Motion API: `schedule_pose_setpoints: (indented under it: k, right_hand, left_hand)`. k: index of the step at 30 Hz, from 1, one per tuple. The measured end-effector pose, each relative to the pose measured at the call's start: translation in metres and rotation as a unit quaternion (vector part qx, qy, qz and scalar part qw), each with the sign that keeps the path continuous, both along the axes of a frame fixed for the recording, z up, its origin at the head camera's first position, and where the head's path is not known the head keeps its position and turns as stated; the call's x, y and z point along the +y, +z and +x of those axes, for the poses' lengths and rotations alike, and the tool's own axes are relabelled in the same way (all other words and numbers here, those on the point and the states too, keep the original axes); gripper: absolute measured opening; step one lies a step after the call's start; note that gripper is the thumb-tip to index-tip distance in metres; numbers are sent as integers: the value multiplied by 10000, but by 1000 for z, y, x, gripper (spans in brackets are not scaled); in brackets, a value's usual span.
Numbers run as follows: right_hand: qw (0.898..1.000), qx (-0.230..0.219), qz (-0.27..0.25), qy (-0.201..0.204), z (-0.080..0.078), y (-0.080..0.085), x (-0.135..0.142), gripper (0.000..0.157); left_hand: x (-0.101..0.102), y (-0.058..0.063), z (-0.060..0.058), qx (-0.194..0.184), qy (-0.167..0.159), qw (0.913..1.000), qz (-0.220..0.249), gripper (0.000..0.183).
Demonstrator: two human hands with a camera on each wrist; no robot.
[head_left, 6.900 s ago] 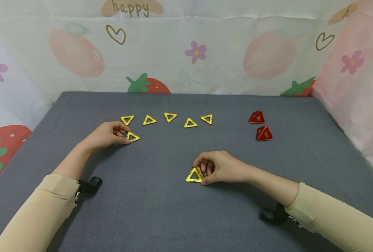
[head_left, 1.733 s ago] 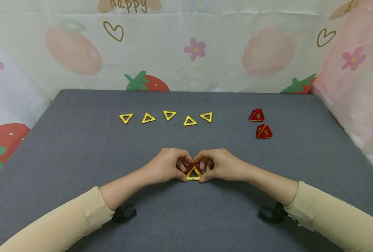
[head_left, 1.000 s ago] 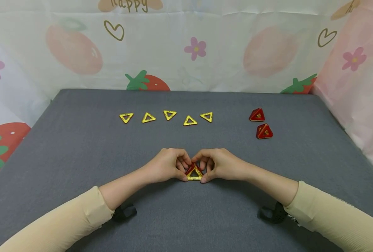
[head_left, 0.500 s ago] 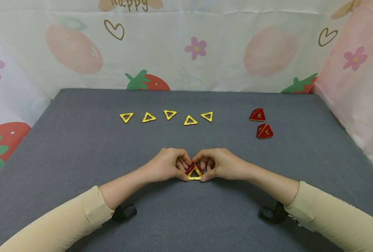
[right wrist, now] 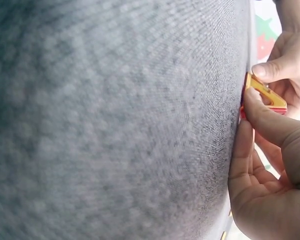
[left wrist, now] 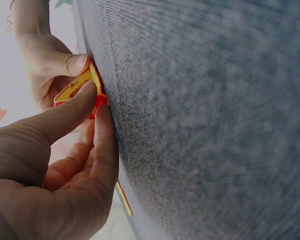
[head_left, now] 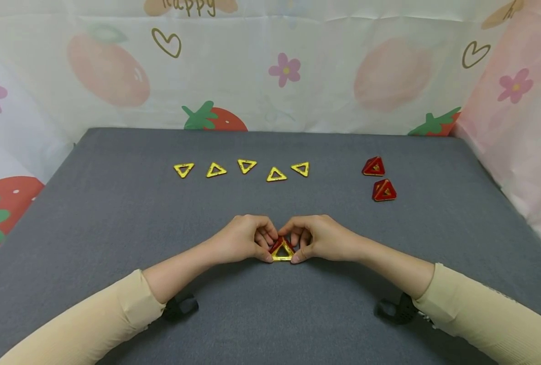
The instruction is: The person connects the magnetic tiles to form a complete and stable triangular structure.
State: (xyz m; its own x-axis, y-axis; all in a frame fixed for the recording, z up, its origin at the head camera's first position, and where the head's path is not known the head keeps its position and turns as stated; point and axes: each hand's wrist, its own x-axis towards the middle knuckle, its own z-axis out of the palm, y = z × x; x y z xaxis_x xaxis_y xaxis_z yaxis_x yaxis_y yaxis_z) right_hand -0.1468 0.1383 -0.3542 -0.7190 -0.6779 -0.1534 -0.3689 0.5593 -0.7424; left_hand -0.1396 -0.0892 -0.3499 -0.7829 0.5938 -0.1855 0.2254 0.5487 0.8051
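Between my two hands on the grey cloth stands a small pyramid of magnetic triangle tiles [head_left: 281, 258], with a yellow open-framed face toward me and red at its sides. My left hand [head_left: 243, 240] pinches its left side, thumb at the lower front corner and fingers behind. On the right side my right hand [head_left: 321, 238] grips it the same way. Both wrist views show the pyramid low at the cloth, thumbs over the yellow frame; its back is hidden by fingers.
Several yellow triangle tiles [head_left: 276, 174] lie flat in a loose row farther back. Two red pyramids [head_left: 373, 167] stand at the back right, one nearer to me. The grey table [head_left: 129, 203] ends at a printed curtain [head_left: 325, 76].
Earlier my left hand held a yellow triangle tile at the back left; it has since come to the pyramid beside my right hand. Over the last second or so both hands barely moved.
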Motion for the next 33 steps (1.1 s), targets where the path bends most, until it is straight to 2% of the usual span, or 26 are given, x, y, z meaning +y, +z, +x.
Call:
schedule_pose_setpoints:
  k: [11,17,21,25,28,33]
  right_hand:
    - [10000,3,14,2,0,1,1,45]
    - [10000,1,-17,24,1,1,1,46]
    - [10000,-9,-54,22,1,1,1,46]
    - [10000,15,-56,25,1,0,1,45]
    - [10000,27,-64,37,1,0,2,45]
    - [10000,20,-63,33,1,0,3,46]
  left_hand:
    - [-4,5,-2,18,-21,10000,34,38]
    - [-16,13,-12,262,185,9995,-61,40]
    - [-32,18,-26,469,616,9970,-56,41]
    - [-54,23,-42,753,1134,9907,-67,42]
    - [-72,26,-54,992,1592,9822,-91,42]
    - [-99,30,-67,1399,2309,9628,-74,38]
